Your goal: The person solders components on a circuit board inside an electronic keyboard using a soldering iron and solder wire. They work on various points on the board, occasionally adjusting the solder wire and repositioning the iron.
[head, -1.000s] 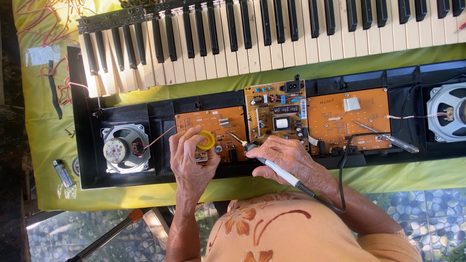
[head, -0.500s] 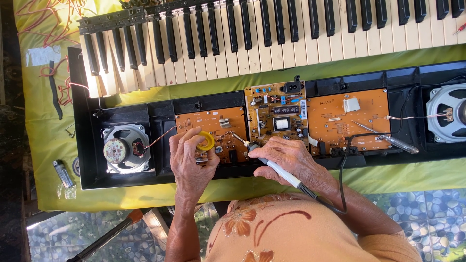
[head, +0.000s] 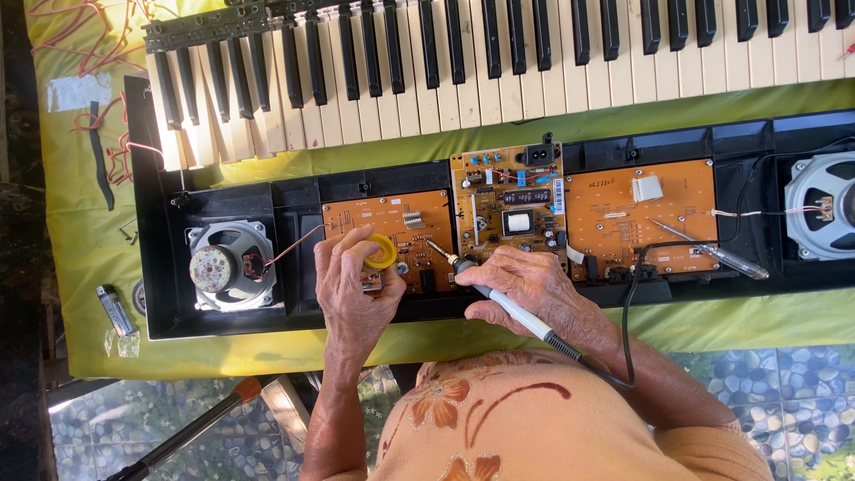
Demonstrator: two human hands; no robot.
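Now the left hand [head: 354, 289] pinches a yellow solder spool [head: 381, 252] steady over the orange circuit board [head: 392, 233]; the right hand [head: 525, 287] closes pen-style round a white-handled soldering iron [head: 499, 300], tip angled at the board.

I count three orange circuit boards in the open case: one [head: 392, 233] left of centre, one [head: 509, 200] at centre, one [head: 641, 218] right of centre. Two speakers, one [head: 227, 265] at left, one [head: 824, 205] at the right edge. One soldering iron [head: 499, 298], one yellow spool [head: 381, 252], one screwdriver [head: 712, 253], one lighter [head: 114, 309] at lower left.
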